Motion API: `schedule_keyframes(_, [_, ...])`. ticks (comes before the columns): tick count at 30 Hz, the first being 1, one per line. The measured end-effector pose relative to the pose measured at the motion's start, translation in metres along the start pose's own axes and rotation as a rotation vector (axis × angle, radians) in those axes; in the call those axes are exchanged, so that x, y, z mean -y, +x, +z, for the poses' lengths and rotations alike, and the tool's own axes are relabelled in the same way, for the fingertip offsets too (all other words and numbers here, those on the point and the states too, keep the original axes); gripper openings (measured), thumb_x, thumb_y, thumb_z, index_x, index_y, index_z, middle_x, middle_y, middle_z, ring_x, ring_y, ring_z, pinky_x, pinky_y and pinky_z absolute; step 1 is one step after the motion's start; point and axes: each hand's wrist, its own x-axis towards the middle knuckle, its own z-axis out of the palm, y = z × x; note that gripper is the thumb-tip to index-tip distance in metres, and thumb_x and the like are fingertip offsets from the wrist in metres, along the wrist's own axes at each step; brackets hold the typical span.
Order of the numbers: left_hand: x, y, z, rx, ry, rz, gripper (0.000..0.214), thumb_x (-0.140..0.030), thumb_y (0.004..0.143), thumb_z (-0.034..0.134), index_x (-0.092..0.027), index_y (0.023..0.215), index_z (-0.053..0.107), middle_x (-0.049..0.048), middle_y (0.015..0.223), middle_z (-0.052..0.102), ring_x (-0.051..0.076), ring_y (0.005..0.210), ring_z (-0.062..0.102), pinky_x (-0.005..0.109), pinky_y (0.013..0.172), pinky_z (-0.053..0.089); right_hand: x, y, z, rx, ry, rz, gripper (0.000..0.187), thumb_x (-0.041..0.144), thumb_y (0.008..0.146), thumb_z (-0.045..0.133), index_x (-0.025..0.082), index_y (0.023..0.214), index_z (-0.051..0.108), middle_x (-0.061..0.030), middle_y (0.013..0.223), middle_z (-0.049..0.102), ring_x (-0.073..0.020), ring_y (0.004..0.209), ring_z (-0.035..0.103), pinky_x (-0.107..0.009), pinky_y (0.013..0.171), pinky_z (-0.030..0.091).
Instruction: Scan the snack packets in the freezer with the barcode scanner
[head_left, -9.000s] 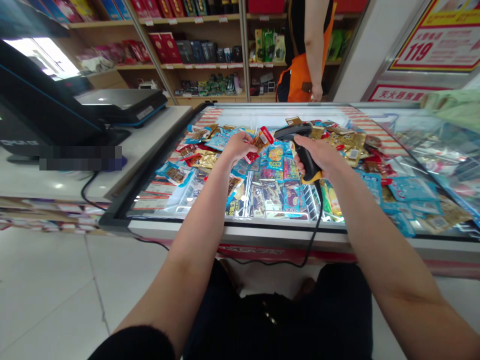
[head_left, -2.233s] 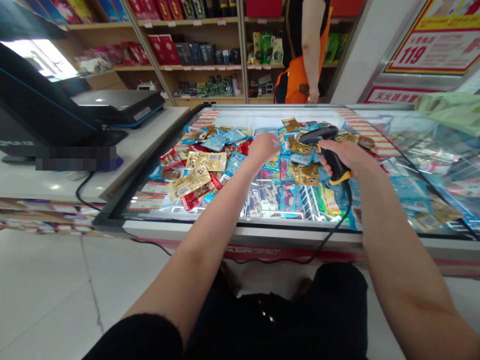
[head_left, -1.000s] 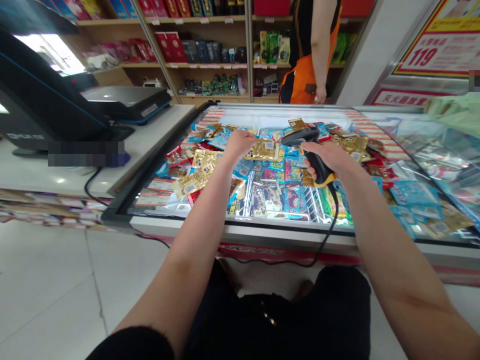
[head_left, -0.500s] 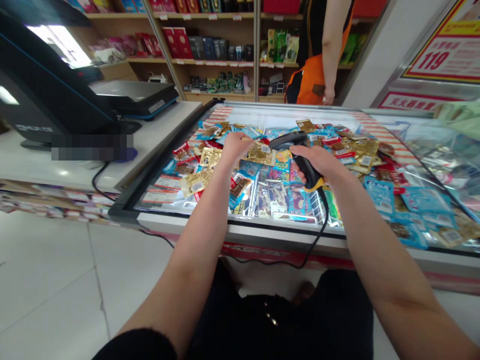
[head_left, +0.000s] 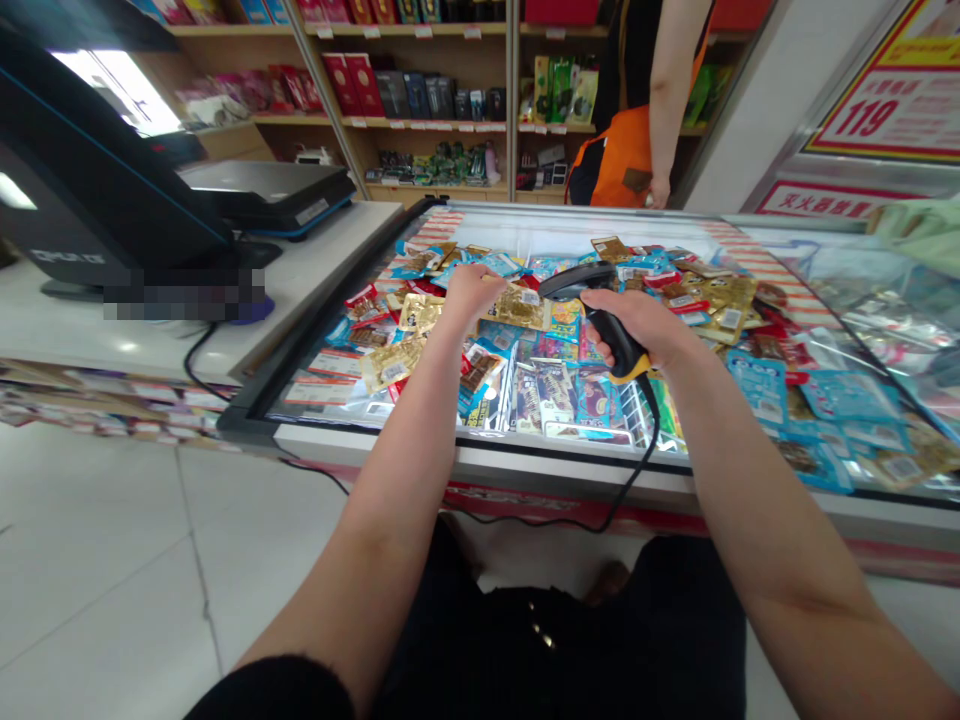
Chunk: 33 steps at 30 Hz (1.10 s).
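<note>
My left hand [head_left: 472,292] is closed on the left end of a gold snack packet [head_left: 517,307], whose white barcode label faces up. My right hand [head_left: 630,320] is wrapped round the grip of a black and yellow barcode scanner [head_left: 577,281]. The scanner's head points left, close to the packet's barcode. Under and around both hands, many gold, blue and red snack packets [head_left: 727,305] lie scattered over the glass top of a chest freezer [head_left: 570,463]. Through the glass, a white wire basket [head_left: 641,410] with colourful packs shows below.
To the left, a counter [head_left: 322,250] bears a weighing scale [head_left: 270,190] and a dark till screen [head_left: 97,170]. The scanner's black cable [head_left: 622,500] hangs down the freezer front. A person in an orange apron [head_left: 626,150] stands behind the freezer, before stocked shelves [head_left: 427,125].
Almost nothing differs. Both hands keep their hold, with the packet and the scanner in nearly the same place. The person behind has shifted very slightly.
</note>
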Motion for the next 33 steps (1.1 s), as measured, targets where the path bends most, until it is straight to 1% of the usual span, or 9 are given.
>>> schedule_keyframes(6, [0.001, 0.000, 0.000, -0.012, -0.005, 0.010, 0.023, -0.024, 0.070, 0.060, -0.016, 0.086, 0.074, 0.0031, 0.084, 0.069, 0.020, 0.086, 0.061, 0.026, 0.075, 0.047, 0.001, 0.000, 0.000, -0.019, 0.003, 0.025, 0.033, 0.041, 0.088, 0.060, 0.017, 0.065, 0.056, -0.0046, 0.055, 0.056, -0.0113, 0.038, 0.050, -0.022, 0.033, 0.042])
schedule_keyframes(12, [0.003, 0.001, 0.001, -0.014, 0.012, 0.000, 0.024, -0.025, 0.069, 0.060, -0.016, 0.087, 0.073, 0.0032, 0.083, 0.069, 0.020, 0.087, 0.061, 0.026, 0.075, 0.047, 0.002, -0.002, 0.001, -0.015, 0.009, 0.023, 0.033, 0.041, 0.088, 0.061, 0.018, 0.065, 0.055, -0.0040, 0.053, 0.057, -0.0117, 0.037, 0.050, -0.022, 0.032, 0.042])
schedule_keyframes(16, [0.003, 0.001, 0.000, -0.020, 0.006, 0.005, 0.023, -0.025, 0.070, 0.058, -0.016, 0.085, 0.072, 0.0034, 0.082, 0.068, 0.020, 0.086, 0.061, 0.027, 0.076, 0.046, 0.001, -0.003, -0.001, -0.032, 0.017, 0.012, 0.034, 0.038, 0.090, 0.058, 0.017, 0.064, 0.055, -0.0042, 0.052, 0.057, -0.0121, 0.036, 0.050, -0.023, 0.032, 0.043])
schedule_keyframes(20, [0.006, 0.004, -0.005, -0.086, 0.003, 0.020, 0.023, -0.026, 0.073, 0.054, -0.014, 0.086, 0.070, 0.0045, 0.078, 0.066, 0.020, 0.083, 0.060, 0.027, 0.076, 0.045, 0.000, -0.003, -0.008, -0.088, 0.037, -0.002, 0.034, 0.036, 0.090, 0.058, 0.017, 0.063, 0.054, -0.0050, 0.052, 0.058, -0.0125, 0.036, 0.050, -0.024, 0.033, 0.043])
schedule_keyframes(23, [0.014, 0.009, -0.017, -0.153, 0.011, 0.009, 0.025, -0.030, 0.076, 0.051, -0.014, 0.087, 0.068, 0.0051, 0.078, 0.064, 0.020, 0.083, 0.059, 0.028, 0.077, 0.045, -0.002, -0.002, -0.018, -0.128, 0.060, -0.015, 0.032, 0.034, 0.091, 0.058, 0.017, 0.064, 0.054, -0.0044, 0.051, 0.057, -0.0127, 0.036, 0.050, -0.024, 0.033, 0.043])
schedule_keyframes(26, [0.024, 0.011, -0.036, -0.218, 0.028, -0.038, 0.029, -0.033, 0.078, 0.051, -0.016, 0.095, 0.066, 0.0059, 0.087, 0.066, 0.022, 0.089, 0.060, 0.031, 0.082, 0.046, -0.004, -0.001, -0.030, -0.148, 0.106, -0.014, 0.026, 0.034, 0.090, 0.059, 0.018, 0.070, 0.056, -0.0026, 0.054, 0.058, -0.0127, 0.038, 0.051, -0.024, 0.034, 0.044])
schedule_keyframes(29, [0.034, 0.007, -0.051, -0.311, 0.088, -0.100, 0.042, -0.035, 0.076, 0.056, -0.018, 0.114, 0.060, 0.0098, 0.110, 0.064, 0.030, 0.107, 0.056, 0.041, 0.096, 0.043, -0.005, -0.002, -0.042, -0.171, 0.125, -0.020, 0.025, 0.034, 0.091, 0.058, 0.018, 0.071, 0.056, -0.0024, 0.054, 0.057, -0.0128, 0.038, 0.051, -0.024, 0.034, 0.043])
schedule_keyframes(31, [0.038, 0.001, -0.054, -0.326, 0.144, -0.125, 0.055, -0.036, 0.073, 0.061, -0.021, 0.125, 0.053, 0.0131, 0.126, 0.058, 0.036, 0.122, 0.047, 0.051, 0.104, 0.036, -0.006, -0.003, -0.049, -0.184, 0.139, -0.018, 0.026, 0.033, 0.091, 0.057, 0.018, 0.071, 0.056, -0.0030, 0.053, 0.057, -0.0130, 0.038, 0.050, -0.024, 0.033, 0.043])
schedule_keyframes(33, [0.038, -0.004, -0.051, -0.288, 0.202, -0.131, 0.062, -0.036, 0.070, 0.065, -0.023, 0.129, 0.051, 0.0151, 0.136, 0.051, 0.041, 0.130, 0.039, 0.057, 0.108, 0.029, -0.007, -0.005, -0.055, -0.203, 0.138, 0.006, 0.025, 0.033, 0.091, 0.057, 0.017, 0.071, 0.055, -0.0036, 0.053, 0.057, -0.0134, 0.038, 0.050, -0.025, 0.033, 0.042])
